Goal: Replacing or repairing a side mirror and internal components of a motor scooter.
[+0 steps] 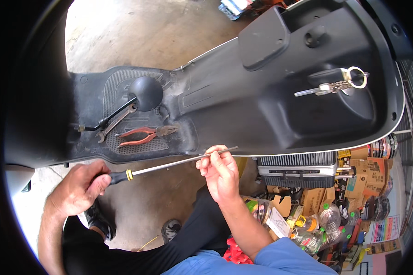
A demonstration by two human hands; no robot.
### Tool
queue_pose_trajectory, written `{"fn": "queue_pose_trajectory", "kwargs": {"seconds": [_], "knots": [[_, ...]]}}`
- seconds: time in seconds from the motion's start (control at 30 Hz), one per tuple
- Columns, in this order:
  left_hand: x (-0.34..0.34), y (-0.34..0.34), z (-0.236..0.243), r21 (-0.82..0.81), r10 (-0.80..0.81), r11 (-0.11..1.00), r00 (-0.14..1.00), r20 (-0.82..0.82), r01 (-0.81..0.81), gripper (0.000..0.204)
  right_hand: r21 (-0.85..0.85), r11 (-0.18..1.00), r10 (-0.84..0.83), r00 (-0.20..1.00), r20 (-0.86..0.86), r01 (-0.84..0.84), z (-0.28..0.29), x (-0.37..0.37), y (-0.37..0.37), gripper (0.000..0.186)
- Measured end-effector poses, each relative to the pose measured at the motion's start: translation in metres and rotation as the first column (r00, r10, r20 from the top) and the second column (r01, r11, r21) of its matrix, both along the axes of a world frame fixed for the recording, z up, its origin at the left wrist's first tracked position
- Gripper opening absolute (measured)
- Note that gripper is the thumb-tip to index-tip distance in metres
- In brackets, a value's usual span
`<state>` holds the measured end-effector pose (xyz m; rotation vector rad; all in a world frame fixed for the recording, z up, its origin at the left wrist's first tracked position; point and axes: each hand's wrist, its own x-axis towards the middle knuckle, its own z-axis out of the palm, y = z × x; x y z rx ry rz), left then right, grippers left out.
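Note:
A long screwdriver [165, 164] with a black handle and a yellow collar lies across both my hands, just in front of the scooter's near edge. My left hand [78, 189] is closed around its handle. Near the tip, my right hand [221, 176] pinches the steel shaft between thumb and fingers. Beyond them is the scooter's black footboard [89, 110]. On it rest a round black rear-view mirror [146, 93] with its stem, an open-end wrench [117, 123], and pliers [144, 135] with red handles.
A key with a ring [357, 78] sits in the scooter's front panel [307, 117]. To the right below it stand a ribbed grey case [298, 170], cardboard boxes [369, 176] and several plastic bottles [329, 215]. My legs and shoes [171, 228] are beneath my hands.

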<state>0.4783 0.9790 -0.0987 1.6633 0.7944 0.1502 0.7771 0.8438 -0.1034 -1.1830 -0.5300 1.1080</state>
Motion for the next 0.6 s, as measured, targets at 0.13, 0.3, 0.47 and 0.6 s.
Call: {"fn": "queue_pose_trajectory", "kwargs": {"seconds": [0.13,0.3,0.47,0.6], "knots": [[0.003,-0.005,0.003,0.066,-0.101,0.993,0.995,0.011,0.100,0.021,0.034,0.999,-0.003,0.999,0.038,0.001,0.012,0.002,-0.006,0.015],[0.007,-0.005,0.007,0.113,-0.146,0.982,0.989,-0.030,0.149,0.026,-0.031,0.999,-0.031,0.999,0.021,0.032,0.004,0.002,-0.019,0.015],[-0.003,-0.005,0.000,0.134,-0.194,0.966,0.964,-0.181,0.220,0.032,-0.196,0.980,-0.071,0.963,-0.260,0.019,-0.035,-0.010,-0.043,0.015],[-0.002,-0.005,-0.008,0.104,-0.246,0.957,0.948,-0.201,0.270,0.033,-0.308,0.951,-0.086,0.938,-0.336,-0.023,-0.064,-0.006,-0.059,0.017]]}}
